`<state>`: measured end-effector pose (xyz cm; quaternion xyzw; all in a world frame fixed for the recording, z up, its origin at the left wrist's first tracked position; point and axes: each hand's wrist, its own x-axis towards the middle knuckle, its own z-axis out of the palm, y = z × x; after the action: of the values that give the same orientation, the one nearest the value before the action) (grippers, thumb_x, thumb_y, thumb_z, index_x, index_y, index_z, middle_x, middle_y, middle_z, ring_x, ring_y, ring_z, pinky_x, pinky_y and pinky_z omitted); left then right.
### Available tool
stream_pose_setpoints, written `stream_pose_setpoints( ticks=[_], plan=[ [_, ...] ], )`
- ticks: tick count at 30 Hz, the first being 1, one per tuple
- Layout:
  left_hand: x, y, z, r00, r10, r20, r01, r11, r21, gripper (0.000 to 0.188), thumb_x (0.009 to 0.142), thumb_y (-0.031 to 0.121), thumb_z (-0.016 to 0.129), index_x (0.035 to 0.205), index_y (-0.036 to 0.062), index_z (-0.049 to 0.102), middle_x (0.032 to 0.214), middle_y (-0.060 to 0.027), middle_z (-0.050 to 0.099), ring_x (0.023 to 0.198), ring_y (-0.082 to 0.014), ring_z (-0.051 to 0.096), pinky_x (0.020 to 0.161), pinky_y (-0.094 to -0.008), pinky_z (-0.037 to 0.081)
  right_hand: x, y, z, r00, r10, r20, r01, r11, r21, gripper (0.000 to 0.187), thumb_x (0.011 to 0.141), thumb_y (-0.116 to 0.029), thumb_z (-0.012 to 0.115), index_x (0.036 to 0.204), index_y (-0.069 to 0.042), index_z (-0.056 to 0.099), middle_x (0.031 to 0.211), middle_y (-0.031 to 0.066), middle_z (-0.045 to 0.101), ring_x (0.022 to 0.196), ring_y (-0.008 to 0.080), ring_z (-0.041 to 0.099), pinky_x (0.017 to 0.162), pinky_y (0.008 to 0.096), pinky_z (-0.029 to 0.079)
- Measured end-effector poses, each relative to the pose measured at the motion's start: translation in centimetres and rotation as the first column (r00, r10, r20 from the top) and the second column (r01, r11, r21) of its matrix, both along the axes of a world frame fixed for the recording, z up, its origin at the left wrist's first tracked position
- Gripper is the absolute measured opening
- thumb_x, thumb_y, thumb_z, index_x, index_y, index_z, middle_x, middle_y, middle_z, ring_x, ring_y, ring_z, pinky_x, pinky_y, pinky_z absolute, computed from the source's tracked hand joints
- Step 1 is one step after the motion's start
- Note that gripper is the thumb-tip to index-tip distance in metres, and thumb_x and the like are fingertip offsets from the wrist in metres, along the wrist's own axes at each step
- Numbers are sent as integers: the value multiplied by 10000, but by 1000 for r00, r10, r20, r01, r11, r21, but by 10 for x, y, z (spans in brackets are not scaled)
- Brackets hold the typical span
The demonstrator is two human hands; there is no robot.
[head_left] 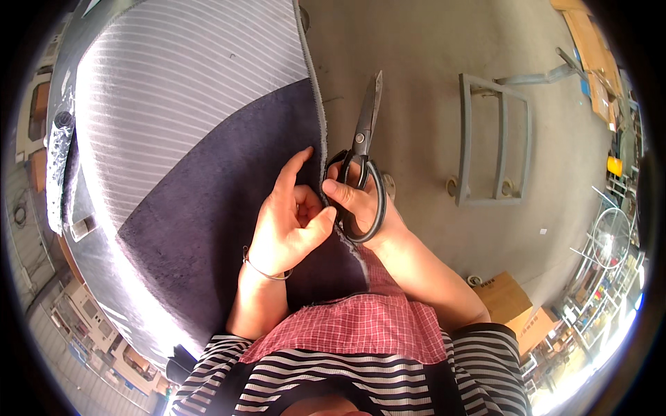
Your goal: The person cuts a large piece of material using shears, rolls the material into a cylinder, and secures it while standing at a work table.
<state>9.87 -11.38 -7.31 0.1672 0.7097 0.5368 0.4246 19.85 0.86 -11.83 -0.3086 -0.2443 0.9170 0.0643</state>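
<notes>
A large fabric piece (229, 159), dark purple-grey with a grey, white-striped section at the far end, lies over a table on my left. Its frayed right edge runs down toward my body. My right hand (364, 208) carries black-handled scissors (361, 135) at that edge, fingers through the loops. Their blades are nearly closed and point away from me, over the floor. The right thumb rests by the fabric edge. On the dark section, my left hand (288, 222) has its index finger stretched out and its thumb at the edge; its other fingers are bent, with nothing visibly gripped.
Right of the table, a grey metal frame cart (496, 142) on casters stands on the concrete floor. Cardboard boxes (503, 301) are at the lower right, near a wire rack (610, 239). A plastic-wrapped roll (59, 173) lies along the table's far left side. Sewing machines (83, 305) stand beyond it.
</notes>
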Motion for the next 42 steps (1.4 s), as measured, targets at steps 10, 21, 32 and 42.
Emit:
stream_pose_setpoints(
  ticks=[10, 21, 32, 42],
  plan=[
    [-6, 16, -2, 915, 203, -349, -207, 978, 26, 302, 872, 12, 723, 1161, -8, 640, 752, -5, 596, 630, -33, 547, 559, -200, 455, -5, -13, 19, 984, 118, 133, -171, 831, 530, 286, 878, -170, 801, 956, -27, 566, 823, 14, 605, 743, 80, 565, 672, 266, 498],
    [2, 16, -3, 938, 222, -267, -225, 974, 20, 422, 869, -17, 710, 1285, 8, 643, 824, -12, 613, 671, -63, 588, 610, -224, 516, 21, 2, 37, 826, 187, 531, -547, 492, 678, 729, 784, -608, 791, 973, 51, 545, 785, 169, 632, 761, 293, 655, 707, 377, 512],
    [1, 22, -15, 791, 27, -611, -25, 1000, 12, 451, 834, -18, 726, 1280, 19, 663, 770, -77, 562, 635, -151, 544, 604, -284, 485, 11, -2, 43, 732, 204, 651, -671, 386, 633, 833, 760, -690, 744, 982, 83, 527, 873, 260, 675, 893, 434, 690, 766, 466, 540],
    [-3, 22, -15, 815, -25, -580, 43, 999, 17, 447, 855, -13, 718, 1296, 9, 647, 769, -81, 544, 649, -164, 539, 616, -288, 483, 8, -4, 45, 672, 201, 713, -729, 350, 588, 839, 766, -701, 727, 969, 89, 530, 841, 274, 679, 863, 440, 696, 754, 468, 546]
  ],
)
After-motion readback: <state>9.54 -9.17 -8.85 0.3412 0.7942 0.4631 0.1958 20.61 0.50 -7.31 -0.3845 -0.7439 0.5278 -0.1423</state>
